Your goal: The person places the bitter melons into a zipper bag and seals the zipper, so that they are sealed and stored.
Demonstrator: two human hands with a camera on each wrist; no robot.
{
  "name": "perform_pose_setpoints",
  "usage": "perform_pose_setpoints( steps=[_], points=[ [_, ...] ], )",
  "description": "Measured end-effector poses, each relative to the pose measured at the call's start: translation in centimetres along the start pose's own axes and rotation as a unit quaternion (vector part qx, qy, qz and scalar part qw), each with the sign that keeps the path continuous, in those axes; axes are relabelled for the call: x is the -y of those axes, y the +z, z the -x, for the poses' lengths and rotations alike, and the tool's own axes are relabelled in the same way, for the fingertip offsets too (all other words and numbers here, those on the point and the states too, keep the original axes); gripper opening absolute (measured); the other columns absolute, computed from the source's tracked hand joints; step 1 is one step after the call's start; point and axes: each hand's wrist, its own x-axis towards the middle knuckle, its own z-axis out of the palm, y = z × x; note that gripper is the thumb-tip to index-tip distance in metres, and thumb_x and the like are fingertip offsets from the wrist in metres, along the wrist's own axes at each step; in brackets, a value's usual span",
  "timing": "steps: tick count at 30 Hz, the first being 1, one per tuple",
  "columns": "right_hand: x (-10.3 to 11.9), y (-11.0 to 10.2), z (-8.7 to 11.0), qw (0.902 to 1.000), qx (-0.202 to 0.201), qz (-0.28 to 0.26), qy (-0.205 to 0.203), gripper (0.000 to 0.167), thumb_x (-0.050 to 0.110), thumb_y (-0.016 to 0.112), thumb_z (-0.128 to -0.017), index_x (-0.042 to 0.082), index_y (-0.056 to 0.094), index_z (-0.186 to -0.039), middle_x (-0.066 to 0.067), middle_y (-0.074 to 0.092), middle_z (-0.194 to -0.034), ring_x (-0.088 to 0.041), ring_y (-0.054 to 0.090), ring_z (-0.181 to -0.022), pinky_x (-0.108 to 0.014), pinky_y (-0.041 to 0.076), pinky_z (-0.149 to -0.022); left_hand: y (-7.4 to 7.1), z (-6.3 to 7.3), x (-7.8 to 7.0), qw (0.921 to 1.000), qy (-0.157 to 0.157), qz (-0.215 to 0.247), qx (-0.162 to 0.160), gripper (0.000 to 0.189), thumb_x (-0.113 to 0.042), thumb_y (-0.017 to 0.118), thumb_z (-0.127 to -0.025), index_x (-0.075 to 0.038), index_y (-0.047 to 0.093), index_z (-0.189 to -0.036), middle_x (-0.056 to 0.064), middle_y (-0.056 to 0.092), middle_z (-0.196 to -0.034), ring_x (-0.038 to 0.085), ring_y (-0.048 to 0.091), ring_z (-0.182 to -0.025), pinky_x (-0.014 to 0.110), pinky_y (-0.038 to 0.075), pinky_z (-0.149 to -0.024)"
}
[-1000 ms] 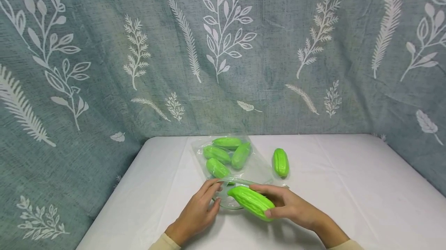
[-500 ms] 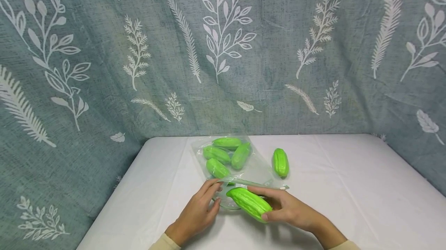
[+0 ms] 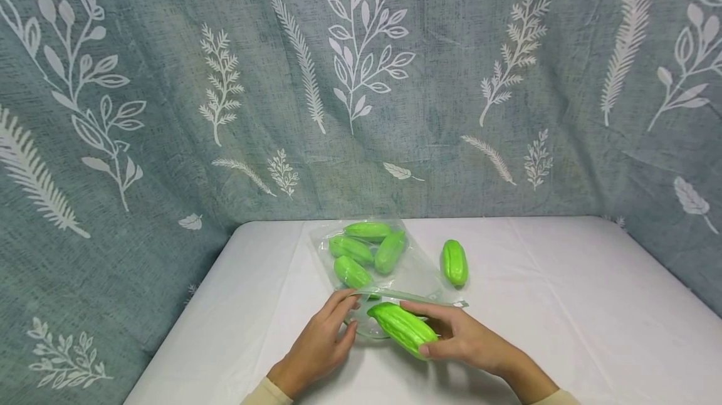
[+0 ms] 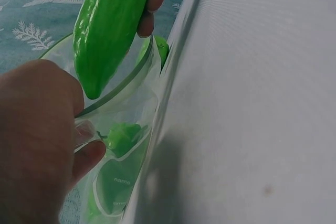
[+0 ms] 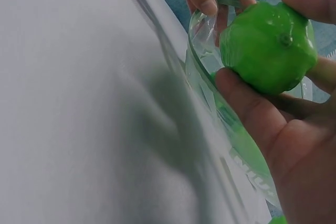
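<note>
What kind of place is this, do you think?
Probably an indoor tabletop setup, perhaps staged for recording: a white-covered table, leaf-patterned fabric draped behind and at its sides, and green gourds, several inside a clear zip bag.

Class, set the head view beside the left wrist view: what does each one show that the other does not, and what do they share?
Only the head view: the beige left sleeve and right sleeve, and the right hand with its wrist; the left wrist view catches just some of its fingers.

Only the left wrist view: a legible word "name", printed on the clear zip bag.

Both: that bag, the bitter melon in the right hand, the left hand at the bag's mouth, the white tablecloth and the leaf-patterned curtain.
</note>
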Motion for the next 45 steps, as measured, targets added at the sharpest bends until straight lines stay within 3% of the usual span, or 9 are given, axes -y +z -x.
perform_pose_setpoints(
  steps=[3,8,17,24,33,45],
  points=[
    [0.1,0.0,0.0,1.0,-0.004,-0.004,-0.001,0.063,0.004,0.064,-0.095,0.002,0.039,-0.152,-0.02,0.037,-0.155,-0.019,0.045,-0.136,-0.026,0.044,-0.106,0.0,-0.1,0.1,0.9999,0.015,-0.001,-0.008,0.049,0.003,0.069,-0.084,0.0,0.056,-0.131,0.008,0.057,-0.126,0.017,0.062,-0.108,0.026,0.053,-0.089],
    [0.3,0.4,-0.1,0.9997,-0.022,-0.012,0.006,0.061,0.004,0.063,-0.095,-0.001,0.039,-0.151,-0.023,0.041,-0.152,-0.025,0.051,-0.131,-0.029,0.048,-0.102,0.1,-0.1,-0.1,1.0,0.003,0.0,-0.001,0.049,0.003,0.071,-0.084,0.0,0.056,-0.131,0.009,0.057,-0.126,0.015,0.062,-0.109,0.025,0.053,-0.089],
    [0.7,2.0,-0.8,0.9923,-0.108,0.019,0.058,0.067,0.013,0.07,-0.093,-0.003,0.039,-0.151,-0.024,0.045,-0.147,-0.033,0.059,-0.117,-0.028,0.054,-0.092,0.2,0.0,-0.1,0.9998,-0.019,-0.002,0.01,0.052,0.003,0.072,-0.085,-0.003,0.055,-0.134,0.002,0.053,-0.131,0.01,0.059,-0.113,0.02,0.052,-0.091],
    [0.5,2.8,-0.7,0.9853,-0.156,0.039,0.058,0.072,0.015,0.073,-0.09,-0.01,0.038,-0.147,-0.029,0.039,-0.15,-0.041,0.049,-0.129,-0.022,0.046,-0.099,0.4,-0.2,-0.3,0.9999,-0.009,0.01,0.006,0.053,0.003,0.072,-0.084,0.0,0.054,-0.134,0.005,0.053,-0.133,0.013,0.061,-0.112,0.02,0.053,-0.088],
    [0.5,3.6,-1.2,0.9841,-0.167,0.024,0.055,0.071,0.015,0.073,-0.09,-0.01,0.038,-0.147,-0.028,0.04,-0.15,-0.038,0.05,-0.13,-0.02,0.047,-0.097,0.0,0.1,-0.5,0.9997,-0.025,0.006,0.006,0.053,0.004,0.072,-0.083,0.0,0.056,-0.133,0.004,0.053,-0.135,0.013,0.062,-0.109,0.021,0.053,-0.09],
    [0.1,4.1,-1.6,0.9744,-0.215,0.032,0.057,0.067,0.009,0.064,-0.088,-0.015,0.037,-0.145,-0.033,0.045,-0.141,-0.039,0.058,-0.119,-0.024,0.056,-0.084,0.0,-0.1,-0.2,0.9999,-0.004,0.013,0.006,0.053,0.004,0.071,-0.084,0.001,0.055,-0.134,0.004,0.053,-0.131,0.013,0.061,-0.111,0.02,0.052,-0.09]
  ],
)
